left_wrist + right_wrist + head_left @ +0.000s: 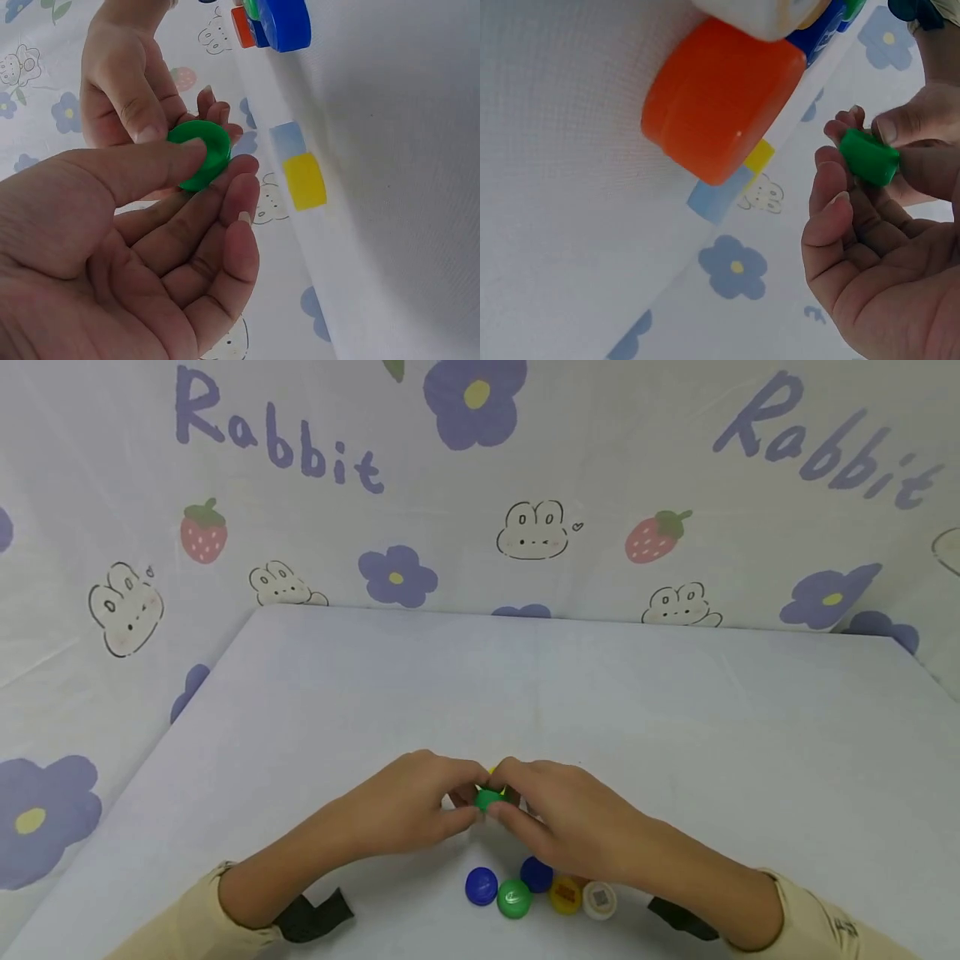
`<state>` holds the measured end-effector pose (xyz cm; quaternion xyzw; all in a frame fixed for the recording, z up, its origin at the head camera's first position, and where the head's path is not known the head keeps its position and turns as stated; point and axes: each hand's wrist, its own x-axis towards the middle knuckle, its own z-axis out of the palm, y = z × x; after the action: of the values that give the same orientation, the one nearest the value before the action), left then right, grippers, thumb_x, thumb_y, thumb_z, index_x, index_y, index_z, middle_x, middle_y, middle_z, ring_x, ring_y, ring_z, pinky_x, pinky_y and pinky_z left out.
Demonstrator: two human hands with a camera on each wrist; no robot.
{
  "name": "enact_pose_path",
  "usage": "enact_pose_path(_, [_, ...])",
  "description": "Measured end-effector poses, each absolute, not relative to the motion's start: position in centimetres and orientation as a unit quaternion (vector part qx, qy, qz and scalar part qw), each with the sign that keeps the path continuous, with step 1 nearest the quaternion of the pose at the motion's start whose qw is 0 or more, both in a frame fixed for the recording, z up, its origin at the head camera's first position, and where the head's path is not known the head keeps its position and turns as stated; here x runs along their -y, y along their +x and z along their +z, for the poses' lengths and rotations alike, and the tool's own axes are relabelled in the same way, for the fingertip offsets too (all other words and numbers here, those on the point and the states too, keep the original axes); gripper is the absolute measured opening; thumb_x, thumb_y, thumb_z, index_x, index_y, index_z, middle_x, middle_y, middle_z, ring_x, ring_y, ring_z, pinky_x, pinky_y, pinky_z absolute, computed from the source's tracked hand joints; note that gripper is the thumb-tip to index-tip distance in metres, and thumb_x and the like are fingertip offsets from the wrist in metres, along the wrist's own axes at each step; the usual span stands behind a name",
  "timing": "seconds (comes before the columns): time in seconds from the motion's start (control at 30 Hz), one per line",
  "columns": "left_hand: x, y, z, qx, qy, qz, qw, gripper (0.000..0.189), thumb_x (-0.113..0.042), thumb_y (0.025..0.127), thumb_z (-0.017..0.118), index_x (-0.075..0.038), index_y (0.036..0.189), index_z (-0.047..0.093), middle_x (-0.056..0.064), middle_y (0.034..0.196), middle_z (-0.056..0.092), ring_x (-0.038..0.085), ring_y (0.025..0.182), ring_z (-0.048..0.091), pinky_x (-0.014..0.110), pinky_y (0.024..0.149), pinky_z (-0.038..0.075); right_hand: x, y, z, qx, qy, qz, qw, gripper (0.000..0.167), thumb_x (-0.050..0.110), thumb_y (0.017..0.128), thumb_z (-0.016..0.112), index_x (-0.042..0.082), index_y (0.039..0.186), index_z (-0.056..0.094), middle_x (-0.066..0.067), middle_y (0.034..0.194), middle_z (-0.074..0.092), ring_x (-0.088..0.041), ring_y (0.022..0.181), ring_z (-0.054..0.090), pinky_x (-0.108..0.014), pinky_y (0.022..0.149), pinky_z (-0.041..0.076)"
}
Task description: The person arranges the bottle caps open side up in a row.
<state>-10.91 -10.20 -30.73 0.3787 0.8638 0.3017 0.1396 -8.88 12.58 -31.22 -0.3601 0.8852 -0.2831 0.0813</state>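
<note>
A green bottle cap (489,800) is held up between both hands over the table. My left hand (416,802) pinches its left side, the thumb pressed on the cap's face in the left wrist view. My right hand (566,810) pinches the opposite side between thumb and fingers. Just beyond the hands a yellow cap-like piece (305,182) stands on the table beside a light blue one (288,141). From the head view the hands hide most of this pair.
Nearer me lie a blue cap (482,887), another green cap (514,899), a darker blue cap (536,874), a yellow cap (566,895) and a white cap (600,900). An orange cap (720,101) sits among them. Behind the white table (375,677) hangs a rabbit-print cloth (322,527).
</note>
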Motion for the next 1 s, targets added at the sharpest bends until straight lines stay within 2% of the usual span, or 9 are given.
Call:
enact_pose_path(0.13, [10.2, -10.9, -30.8, -0.864, 0.38, 0.306, 0.127, 0.022, -0.006, 0.097, 0.068, -0.005, 0.118, 0.072, -0.002, 0.094, 0.075, 0.003, 0.082, 0.065, 0.024, 0.074, 0.053, -12.7, -8.9, -31.4, -0.874, -0.366, -0.309, 0.079, 0.016, 0.019, 0.106, 0.058, 0.011, 0.12, 0.055, 0.006, 0.089, 0.065, -0.003, 0.071, 0.054, -0.023, 0.064, 0.051])
enact_pose_path(0.37, [10.0, -10.9, -30.9, -0.873, 0.364, 0.305, 0.113, 0.025, -0.006, 0.095, 0.069, -0.004, 0.12, 0.071, -0.001, 0.093, 0.076, 0.004, 0.082, 0.067, 0.024, 0.072, 0.053, -12.7, -8.9, -31.4, -0.87, -0.366, -0.323, 0.077, 0.019, 0.014, 0.105, 0.058, 0.011, 0.123, 0.052, 0.01, 0.081, 0.062, -0.002, 0.066, 0.053, -0.023, 0.059, 0.05])
enact_pose_path(0.63, [9.9, -10.8, -30.8, -0.877, 0.341, 0.321, 0.112, 0.03, -0.001, 0.094, 0.064, -0.004, 0.123, 0.069, -0.002, 0.09, 0.074, 0.005, 0.073, 0.06, 0.026, 0.068, 0.052, -13.1, -9.3, -31.4, -0.837, -0.341, -0.407, 0.132, 0.021, 0.014, 0.103, 0.061, 0.011, 0.122, 0.053, 0.003, 0.085, 0.071, -0.007, 0.066, 0.057, -0.026, 0.06, 0.049])
enact_pose_path(0.77, [9.9, -10.6, -30.6, -0.879, 0.337, 0.32, 0.105, 0.035, 0.001, 0.092, 0.061, -0.004, 0.126, 0.067, -0.003, 0.091, 0.072, 0.007, 0.076, 0.059, 0.027, 0.07, 0.051, -13.3, -9.8, -31.5, -0.814, -0.314, -0.458, 0.168, 0.022, 0.014, 0.102, 0.062, 0.009, 0.122, 0.054, -0.002, 0.09, 0.074, -0.014, 0.069, 0.06, -0.028, 0.065, 0.051])
enact_pose_path(0.87, [9.8, -10.6, -30.4, -0.882, 0.329, 0.318, 0.111, 0.039, -0.002, 0.09, 0.067, -0.006, 0.129, 0.065, -0.005, 0.093, 0.071, 0.01, 0.082, 0.062, 0.028, 0.073, 0.052, -13.4, -10.2, -31.4, -0.798, -0.299, -0.489, 0.188, 0.022, 0.012, 0.102, 0.062, 0.006, 0.122, 0.054, -0.007, 0.093, 0.075, -0.022, 0.074, 0.066, -0.03, 0.07, 0.054])
enact_pose_path(1.0, [9.4, -10.6, -30.4, -0.883, 0.327, 0.319, 0.105, 0.042, -0.015, 0.09, 0.077, -0.01, 0.131, 0.064, -0.006, 0.095, 0.072, 0.014, 0.09, 0.067, 0.027, 0.076, 0.053, -13.9, -10.6, -31.5, -0.785, -0.279, -0.512, 0.21, 0.021, 0.012, 0.103, 0.06, 0.004, 0.121, 0.054, -0.011, 0.096, 0.075, -0.027, 0.076, 0.067, -0.03, 0.066, 0.054])
